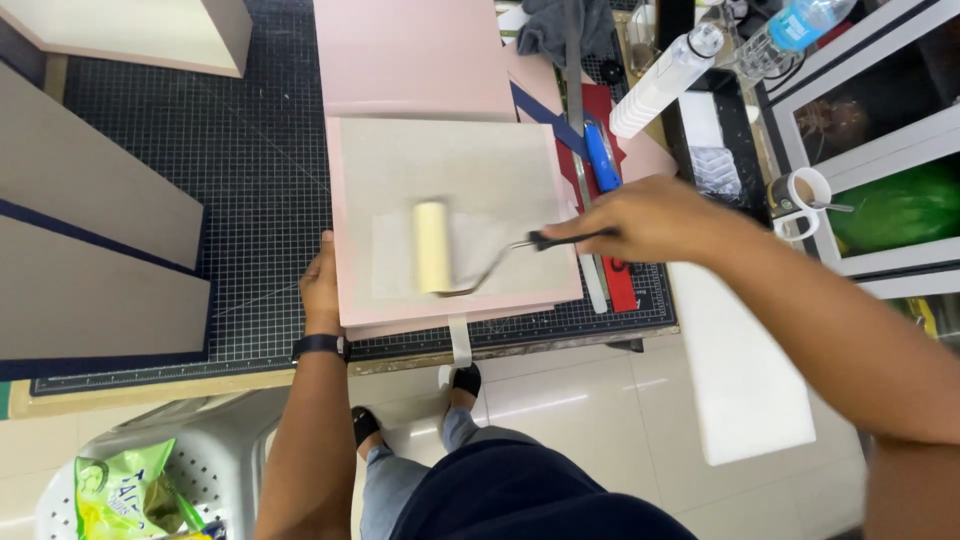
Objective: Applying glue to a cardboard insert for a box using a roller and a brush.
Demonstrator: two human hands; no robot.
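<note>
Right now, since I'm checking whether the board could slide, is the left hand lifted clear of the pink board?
No: the left hand presses on the pink board's left edge while the right hand holds the roller.

Left of the pink card sheet (455, 215), the black gridded cutting mat (260, 170) on the table lies bare up to the stacked grey boards (95, 250), giving a wide lane. To the right, passage is crowded: a blue-handled knife (601, 155), red strip (615, 190), steel ruler (575, 90) and white plastic bottle (665, 80) stand close together.
</note>
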